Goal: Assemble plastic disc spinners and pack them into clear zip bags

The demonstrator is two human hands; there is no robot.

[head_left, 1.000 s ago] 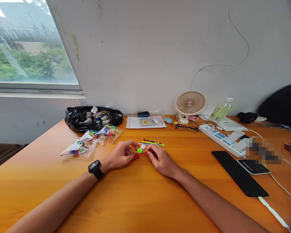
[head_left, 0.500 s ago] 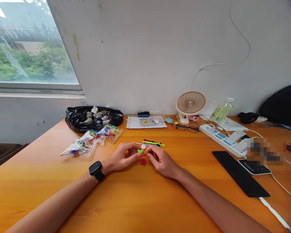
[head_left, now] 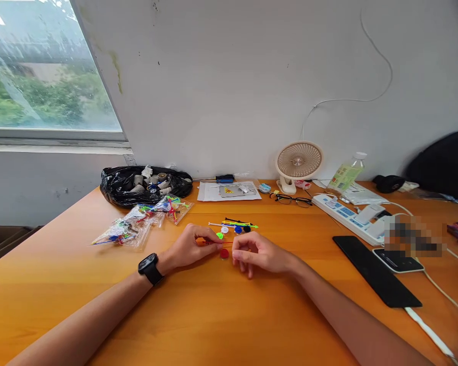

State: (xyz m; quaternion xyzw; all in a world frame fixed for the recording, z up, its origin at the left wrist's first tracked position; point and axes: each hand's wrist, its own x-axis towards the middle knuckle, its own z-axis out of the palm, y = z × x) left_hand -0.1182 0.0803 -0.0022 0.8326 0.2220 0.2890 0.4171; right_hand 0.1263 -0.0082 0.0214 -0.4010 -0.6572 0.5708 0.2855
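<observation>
A thin red plastic stick [head_left: 228, 242] is pinched between the thumb and fingers of my left hand [head_left: 193, 246], its free end pointing right. My right hand [head_left: 257, 252] hovers just beyond that end with loosely curled, parted fingers and nothing visible in them. Between the hands, a red disc [head_left: 224, 253] lies on the table. Behind it are a green piece [head_left: 220, 235], a white disc [head_left: 225, 230], a blue disc [head_left: 238, 230] and a black disc [head_left: 247, 229]. Further back lie black and yellow-green sticks [head_left: 244, 224] and a white stick [head_left: 216, 224].
Clear bags of coloured parts [head_left: 125, 231] lie left, before a black plastic bag [head_left: 109, 185]. Papers [head_left: 209, 192], glasses [head_left: 293, 199] and a small fan [head_left: 299, 161] line the back. On the right are a power strip [head_left: 351, 218], a black slab [head_left: 377, 272] and a bottle [head_left: 345, 175].
My right hand has let go of the red stick and shifted slightly right and down, its fingers loosening. The left hand still holds the stick. The blue and black discs now show.
</observation>
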